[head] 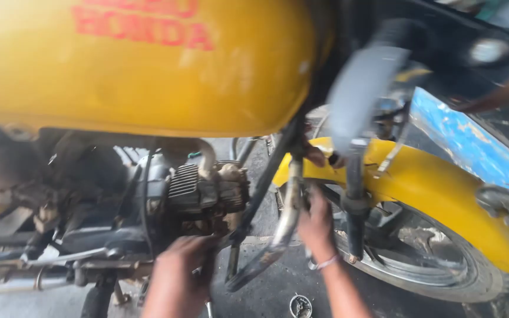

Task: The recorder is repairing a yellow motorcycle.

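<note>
Chrome exhaust pipe (287, 221) is hanging just below the engine (198, 191), ahead of it.
We're wrapping our right hand (318, 227) around its upper bend, left hand (178, 277) curled under the engine, grip unclear; it's looking stiff, heavy-ish, greasy, so we're holding the bend.

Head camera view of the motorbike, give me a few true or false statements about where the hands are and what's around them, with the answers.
1. The fuel tank is yellow. True.
2. The left hand is low beside the engine. True.
3. The right hand rests on the fuel tank. False: it is down by the curved metal exhaust pipe, next to the front wheel.
4. The front mudguard is blue. False: it is yellow; the blue surface lies behind it.
5. Another person's arm shows at the upper right. True.
</note>
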